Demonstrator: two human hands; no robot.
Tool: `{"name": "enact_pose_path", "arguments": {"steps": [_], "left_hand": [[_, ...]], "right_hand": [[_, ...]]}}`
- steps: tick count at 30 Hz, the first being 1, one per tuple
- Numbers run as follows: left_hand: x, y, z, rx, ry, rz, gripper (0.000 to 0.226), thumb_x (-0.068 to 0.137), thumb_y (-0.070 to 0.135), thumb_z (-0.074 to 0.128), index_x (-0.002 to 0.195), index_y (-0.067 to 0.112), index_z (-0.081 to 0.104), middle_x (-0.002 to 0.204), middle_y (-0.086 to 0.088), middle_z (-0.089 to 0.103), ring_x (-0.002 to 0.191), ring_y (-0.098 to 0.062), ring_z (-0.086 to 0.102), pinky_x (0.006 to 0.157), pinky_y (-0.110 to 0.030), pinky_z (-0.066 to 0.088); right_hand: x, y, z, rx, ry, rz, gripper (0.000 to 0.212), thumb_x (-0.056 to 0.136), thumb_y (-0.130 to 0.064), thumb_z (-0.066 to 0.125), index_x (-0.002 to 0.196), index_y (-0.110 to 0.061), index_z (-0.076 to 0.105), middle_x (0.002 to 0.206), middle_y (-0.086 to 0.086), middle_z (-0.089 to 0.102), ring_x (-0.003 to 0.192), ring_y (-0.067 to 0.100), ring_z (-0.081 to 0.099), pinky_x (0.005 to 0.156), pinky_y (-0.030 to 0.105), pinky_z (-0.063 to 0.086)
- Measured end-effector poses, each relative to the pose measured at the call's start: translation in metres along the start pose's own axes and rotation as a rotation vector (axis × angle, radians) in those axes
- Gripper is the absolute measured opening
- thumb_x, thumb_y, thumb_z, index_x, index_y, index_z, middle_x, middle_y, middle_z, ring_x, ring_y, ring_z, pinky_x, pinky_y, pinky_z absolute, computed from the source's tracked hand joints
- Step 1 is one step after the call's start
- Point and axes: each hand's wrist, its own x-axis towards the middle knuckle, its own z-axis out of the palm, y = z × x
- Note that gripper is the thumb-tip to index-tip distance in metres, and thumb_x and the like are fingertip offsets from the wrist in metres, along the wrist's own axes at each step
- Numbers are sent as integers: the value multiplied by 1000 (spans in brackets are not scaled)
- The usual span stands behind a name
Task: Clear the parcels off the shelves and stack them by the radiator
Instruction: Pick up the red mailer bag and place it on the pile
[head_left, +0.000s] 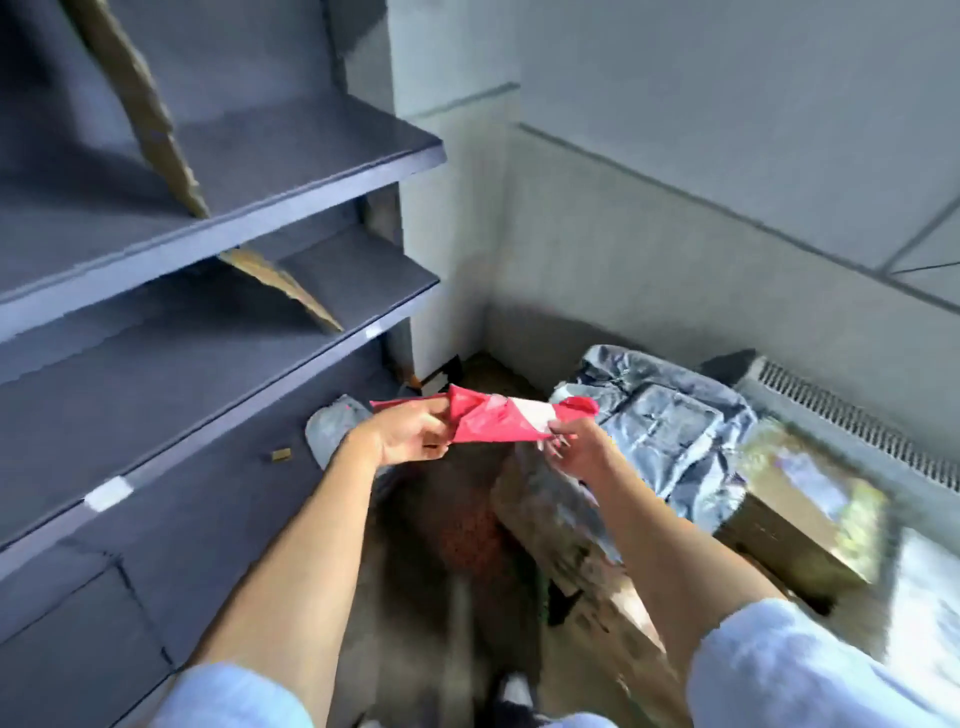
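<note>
A thin red parcel (493, 420) with a white label is stretched between both my hands, above the floor in the middle of the view. My left hand (408, 434) grips its left end and my right hand (576, 447) pinches its right end. Dark grey shelves (291, 161) stand at the left with two brown cardboard pieces (156, 124) leaning on them. A grey plastic-wrapped parcel (660, 415) tops a pile of boxes beside the radiator (852, 415) at the right. The frame is motion-blurred.
A small grey bag (332, 428) lies on the bottom shelf near my left hand. A brown box with a shiny label (805, 493) sits against the radiator. Another cardboard box (597, 561) lies under my right forearm. My shoe (514, 691) shows at the bottom.
</note>
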Motion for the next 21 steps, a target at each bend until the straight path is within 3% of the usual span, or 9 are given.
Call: {"name": "enact_pose_path", "arguments": {"steps": [3, 6, 8, 10, 12, 15, 17, 19, 21], "left_hand": [[57, 36, 70, 133, -79, 39, 47, 86, -17, 33, 109, 18, 56, 71, -3, 47, 48, -3, 47, 44, -13, 41], [98, 41, 132, 162, -107, -11, 46, 87, -16, 27, 98, 20, 55, 60, 1, 44, 38, -1, 37, 46, -14, 37], [117, 27, 158, 173, -59, -65, 42, 88, -13, 28, 92, 18, 56, 40, 9, 46, 34, -1, 38, 44, -13, 34], [128, 6, 172, 196, 78, -111, 42, 88, -11, 33, 110, 15, 57, 38, 9, 50, 45, -7, 42, 46, -16, 34], [135, -16, 178, 156, 241, -158, 52, 89, -8, 38, 134, 17, 46, 64, 0, 60, 59, -11, 44, 56, -22, 39], [137, -35, 181, 75, 298, -247, 42, 99, 10, 36, 140, 15, 38, 120, -13, 60, 67, -13, 49, 75, -30, 42], [140, -35, 182, 82, 268, -263, 37, 101, 23, 35, 135, 12, 43, 135, -12, 53, 74, -15, 53, 84, -33, 39], [142, -32, 181, 126, 219, -264, 37, 100, 26, 38, 134, 14, 45, 138, -9, 51, 94, -20, 57, 92, -38, 40], [141, -29, 176, 182, 175, -262, 42, 100, 27, 39, 141, 18, 39, 142, -8, 47, 120, -25, 50, 102, -42, 38]], "right_hand": [[-15, -70, -66, 59, 51, -171, 26, 90, 6, 38, 74, -11, 50, 45, -3, 60, 37, 4, 59, 40, 11, 48], [-28, -103, -129, 1, 168, -255, 20, 88, 6, 42, 82, -12, 51, 65, 1, 61, 58, 9, 61, 44, 12, 50], [-29, -103, -160, -38, 241, -233, 18, 86, 8, 45, 88, -9, 52, 73, 5, 54, 64, 12, 53, 42, 15, 48], [-28, -92, -178, -152, 297, -174, 17, 85, 6, 47, 91, -9, 53, 71, 6, 53, 62, 13, 51, 50, 21, 44], [-28, -77, -184, -268, 321, -73, 13, 87, 0, 48, 80, -9, 53, 72, 3, 56, 63, 14, 53, 57, 24, 40], [-25, -59, -185, -397, 330, 42, 15, 89, -8, 46, 76, -11, 53, 77, 4, 59, 67, 16, 54, 69, 27, 42], [-23, -58, -182, -431, 483, -46, 12, 88, -13, 51, 93, -7, 59, 94, 11, 64, 81, 22, 59, 82, 35, 47], [-21, -65, -180, -530, 757, -224, 41, 87, -18, 54, 124, -1, 51, 125, 19, 56, 110, 32, 55, 97, 43, 44], [-22, -75, -171, -716, 891, -404, 61, 86, -16, 53, 141, -1, 31, 143, 20, 37, 131, 36, 36, 108, 46, 33]]}}
